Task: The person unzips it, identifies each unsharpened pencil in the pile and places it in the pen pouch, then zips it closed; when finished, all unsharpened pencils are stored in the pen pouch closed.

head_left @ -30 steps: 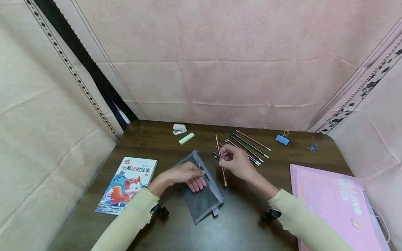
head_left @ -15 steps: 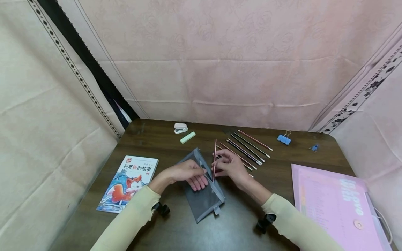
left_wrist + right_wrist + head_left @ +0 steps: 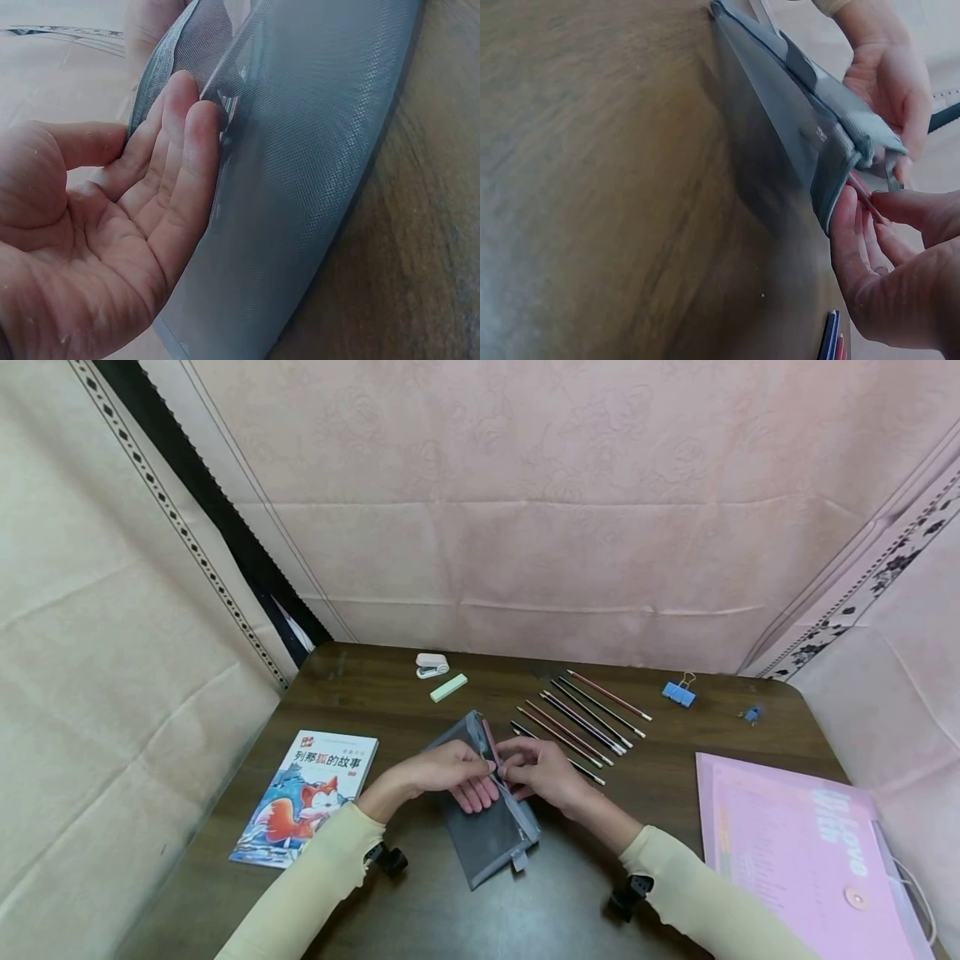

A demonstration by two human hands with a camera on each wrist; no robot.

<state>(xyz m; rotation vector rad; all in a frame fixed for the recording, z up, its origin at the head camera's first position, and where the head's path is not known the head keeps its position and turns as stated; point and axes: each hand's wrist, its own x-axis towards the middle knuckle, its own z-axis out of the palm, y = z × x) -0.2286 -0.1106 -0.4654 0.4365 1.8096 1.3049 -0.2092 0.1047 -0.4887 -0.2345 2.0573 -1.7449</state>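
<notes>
A grey mesh zip pouch (image 3: 480,852) lies slanted on the table in the head view. With thumb and fingertips, my left hand (image 3: 442,774) pinches its zipped edge and keeps the mouth apart; the left wrist view shows the fingers against the mesh (image 3: 300,120). At the same mouth, my right hand (image 3: 547,777) pinches a reddish pencil (image 3: 489,739). Part of that pencil (image 3: 860,187) is inside the pouch in the right wrist view, and the fingers hide some of it. Several loose pencils (image 3: 572,724) lie just beyond the right hand.
A fox picture book (image 3: 307,802) lies left. Behind are a small white stapler (image 3: 431,666) and a pale green bar (image 3: 448,687). A blue binder clip (image 3: 678,693), a small blue item (image 3: 750,714) and a pink folder (image 3: 795,843) are at right.
My right hand has moved left to the pouch and lowered the pencil from upright over the edge into its mouth. The left hand stays at the pouch's edge.
</notes>
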